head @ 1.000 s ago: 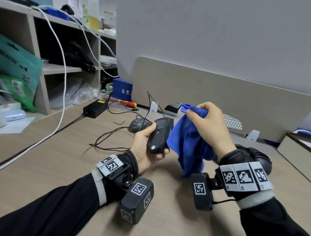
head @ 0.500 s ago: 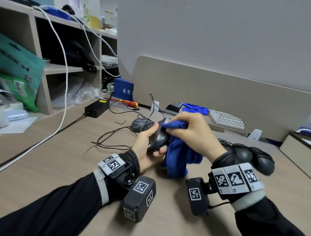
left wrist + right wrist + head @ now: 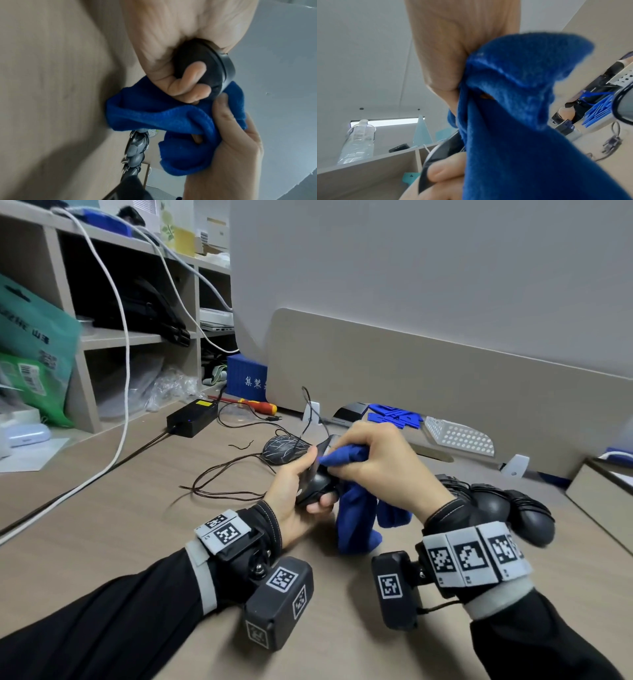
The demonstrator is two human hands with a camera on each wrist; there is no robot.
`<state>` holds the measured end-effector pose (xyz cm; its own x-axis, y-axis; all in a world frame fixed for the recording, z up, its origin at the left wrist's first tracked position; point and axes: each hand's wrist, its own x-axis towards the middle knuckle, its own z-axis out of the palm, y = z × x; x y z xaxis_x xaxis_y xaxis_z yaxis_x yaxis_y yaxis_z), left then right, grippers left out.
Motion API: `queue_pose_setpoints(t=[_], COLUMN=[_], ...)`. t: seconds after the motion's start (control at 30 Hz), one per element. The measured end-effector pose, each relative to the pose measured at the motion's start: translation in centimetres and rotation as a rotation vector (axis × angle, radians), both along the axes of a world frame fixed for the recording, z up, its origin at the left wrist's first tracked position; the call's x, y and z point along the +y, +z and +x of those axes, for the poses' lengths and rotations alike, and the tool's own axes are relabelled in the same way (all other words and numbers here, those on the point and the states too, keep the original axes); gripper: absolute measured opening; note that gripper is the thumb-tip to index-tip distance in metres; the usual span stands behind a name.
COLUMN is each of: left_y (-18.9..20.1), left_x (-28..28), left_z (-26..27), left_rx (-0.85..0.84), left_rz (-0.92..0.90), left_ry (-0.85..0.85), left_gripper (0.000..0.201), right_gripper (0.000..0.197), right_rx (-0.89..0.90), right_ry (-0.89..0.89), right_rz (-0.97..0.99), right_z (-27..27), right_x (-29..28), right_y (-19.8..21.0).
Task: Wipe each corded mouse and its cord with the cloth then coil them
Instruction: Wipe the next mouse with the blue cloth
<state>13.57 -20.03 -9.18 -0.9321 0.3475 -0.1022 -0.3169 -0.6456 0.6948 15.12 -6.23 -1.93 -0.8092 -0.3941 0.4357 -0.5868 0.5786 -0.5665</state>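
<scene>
The black mouse (image 3: 317, 479) is held above the worktop (image 3: 137, 508), its long axis running from near the person away toward the beige partition (image 3: 445, 378), front end raised and pointing away, its cord (image 3: 306, 405) rising from that end. The left hand (image 3: 291, 491) grips it from the left, thumb along the upper side and fingers (image 3: 187, 81) curled under its rounded rear. The right hand (image 3: 373, 463) clutches the blue cloth (image 3: 356, 515), its fingers bunching a fold against the top of the mouse just right of the left thumb; the loose end of the cloth hangs down to the worktop.

A second ago the cloth was lifted clear to the right of the mouse, whose whole top showed; now the right hand has come down and left over it, covering most of the mouse.

Beyond the black mouse lies a patterned mouse (image 3: 284, 449) with brown cord (image 3: 219, 484) looped to its left. More dark mice (image 3: 507, 508) sit right of the right wrist.
</scene>
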Motion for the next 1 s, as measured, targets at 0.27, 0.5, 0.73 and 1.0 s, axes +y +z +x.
queue_pose_setpoints(t=[0.27, 0.5, 0.73, 1.0], left_y=[-0.4, -0.8, -1.3, -1.8], left_x=[-0.2, 0.1, 0.6, 0.8], left_z=[-0.5, -0.9, -1.0, -1.1], left_rx=[-0.027, -0.012, 0.167, 0.364], left_rz=[0.078, -0.116, -0.288, -0.351], left_ry=[-0.035, 0.134, 0.319, 0.262], left_gripper=[0.035, 0.036, 0.028, 0.043], right_gripper=[0.022, 0.011, 0.017, 0.018], right_rx=[0.068, -0.101, -0.144, 0.050], right_ry=[-0.067, 0.102, 0.063, -0.347], right_rz=[-0.040, 0.053, 0.130, -0.172], right_z=[-0.9, 0.0, 0.0, -1.4], right_x=[0.4, -0.7, -0.4, 3.1], right_y=[-0.6, -0.9, -1.1, 0.5])
